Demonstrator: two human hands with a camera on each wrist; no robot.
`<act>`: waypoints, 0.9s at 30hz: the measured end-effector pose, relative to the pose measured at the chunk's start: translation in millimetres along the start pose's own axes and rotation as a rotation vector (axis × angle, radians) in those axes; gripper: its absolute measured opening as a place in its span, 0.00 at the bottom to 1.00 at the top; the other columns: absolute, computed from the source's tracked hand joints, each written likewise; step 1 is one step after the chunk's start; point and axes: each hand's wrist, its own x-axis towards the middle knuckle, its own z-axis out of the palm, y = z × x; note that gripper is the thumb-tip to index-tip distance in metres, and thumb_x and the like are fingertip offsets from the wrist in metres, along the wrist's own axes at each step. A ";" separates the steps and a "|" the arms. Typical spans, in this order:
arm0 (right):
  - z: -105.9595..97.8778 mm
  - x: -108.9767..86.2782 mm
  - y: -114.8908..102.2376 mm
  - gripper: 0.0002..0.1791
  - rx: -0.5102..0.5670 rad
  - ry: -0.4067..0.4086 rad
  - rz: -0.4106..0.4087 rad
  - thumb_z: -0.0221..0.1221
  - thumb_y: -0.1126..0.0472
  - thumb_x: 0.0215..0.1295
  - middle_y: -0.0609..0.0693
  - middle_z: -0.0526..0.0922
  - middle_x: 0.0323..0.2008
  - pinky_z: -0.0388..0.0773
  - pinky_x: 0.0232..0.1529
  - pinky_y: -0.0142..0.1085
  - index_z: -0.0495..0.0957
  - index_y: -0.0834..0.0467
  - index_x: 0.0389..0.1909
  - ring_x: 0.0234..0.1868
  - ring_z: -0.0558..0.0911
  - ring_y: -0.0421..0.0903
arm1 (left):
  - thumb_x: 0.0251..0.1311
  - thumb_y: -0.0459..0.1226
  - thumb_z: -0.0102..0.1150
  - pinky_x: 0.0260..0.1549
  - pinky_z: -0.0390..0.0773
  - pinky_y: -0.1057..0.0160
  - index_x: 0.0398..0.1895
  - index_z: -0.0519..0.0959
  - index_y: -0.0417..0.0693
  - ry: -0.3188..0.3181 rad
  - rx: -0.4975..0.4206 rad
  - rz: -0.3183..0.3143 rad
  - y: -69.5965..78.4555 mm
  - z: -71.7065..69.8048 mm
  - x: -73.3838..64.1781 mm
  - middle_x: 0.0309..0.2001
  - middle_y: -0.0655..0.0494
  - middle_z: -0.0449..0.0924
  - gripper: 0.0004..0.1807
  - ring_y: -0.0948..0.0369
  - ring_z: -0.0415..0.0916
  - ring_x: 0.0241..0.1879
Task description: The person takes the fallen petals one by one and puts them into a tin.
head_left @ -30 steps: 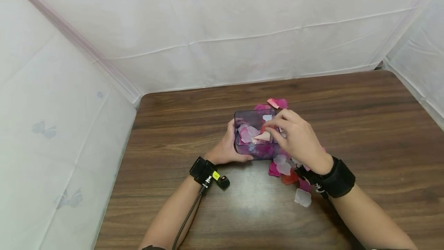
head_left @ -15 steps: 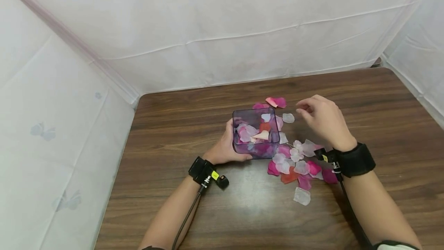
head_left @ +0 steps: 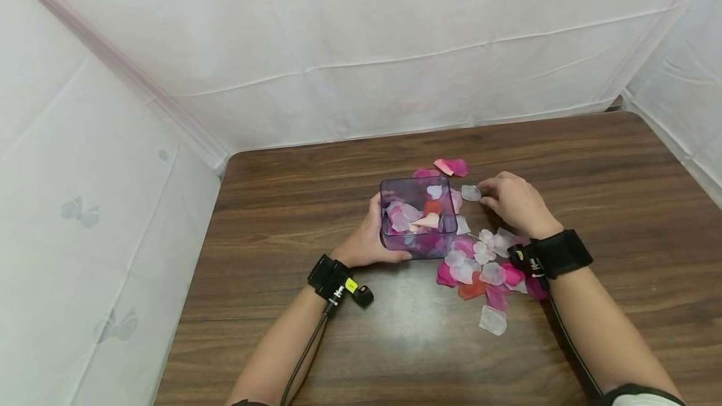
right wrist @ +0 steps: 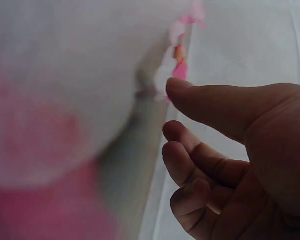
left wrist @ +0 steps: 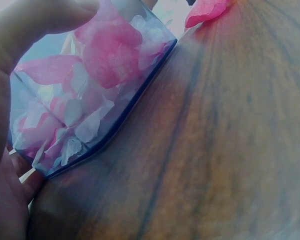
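A clear purple plastic box [head_left: 417,246] with pink, white, red and cream petals [head_left: 427,220] inside stands on the wooden table. My left hand [head_left: 369,240] grips it from the left side, thumb along the near wall. In the left wrist view the thumb crosses the box wall [left wrist: 117,132], and petals show through it. My right hand [head_left: 517,204] is low over the table, right of the box, its fingertips at the edge of a white petal [head_left: 470,193]. From the right wrist, a gap shows between thumb [right wrist: 200,97] and fingers, with nothing seen pinched there.
Loose pink, white and red petals [head_left: 474,290] are spread right of the box and toward the near side. Several more petals [head_left: 451,167] lie behind it. White sheeting [head_left: 361,80] rises along the table's far edge and both sides.
The right hand released a red petal into the box, swung out to the right, then came down and back left to the white petal. The left hand and box stay in place.
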 end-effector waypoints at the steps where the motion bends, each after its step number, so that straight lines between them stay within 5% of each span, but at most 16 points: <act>1: 1.8 0.4 1.6 0.13 -0.001 -0.001 -0.006 0.65 0.66 0.66 0.64 0.82 0.43 0.78 0.46 0.55 0.83 0.67 0.49 0.44 0.80 0.59 | 0.41 0.30 0.82 0.68 0.61 0.51 0.73 0.41 0.38 0.000 0.000 -0.002 -0.1 0.3 0.0 0.66 0.38 0.59 0.64 0.50 0.62 0.65; 13: 6.5 2.2 2.6 0.03 0.003 -0.011 0.019 0.66 0.66 0.65 0.61 0.83 0.37 0.78 0.43 0.55 0.86 0.62 0.36 0.40 0.81 0.57 | 0.41 0.30 0.81 0.68 0.61 0.49 0.73 0.41 0.39 0.000 0.006 -0.013 3.3 -0.9 -2.1 0.66 0.38 0.59 0.64 0.49 0.62 0.65; 27: -0.7 -0.8 -1.2 0.04 -0.011 0.023 0.033 0.67 0.66 0.64 0.61 0.83 0.37 0.78 0.40 0.54 0.87 0.63 0.35 0.38 0.81 0.57 | 0.39 0.30 0.82 0.68 0.61 0.52 0.72 0.43 0.37 0.008 0.014 -0.003 1.7 1.0 0.7 0.66 0.39 0.59 0.63 0.50 0.62 0.65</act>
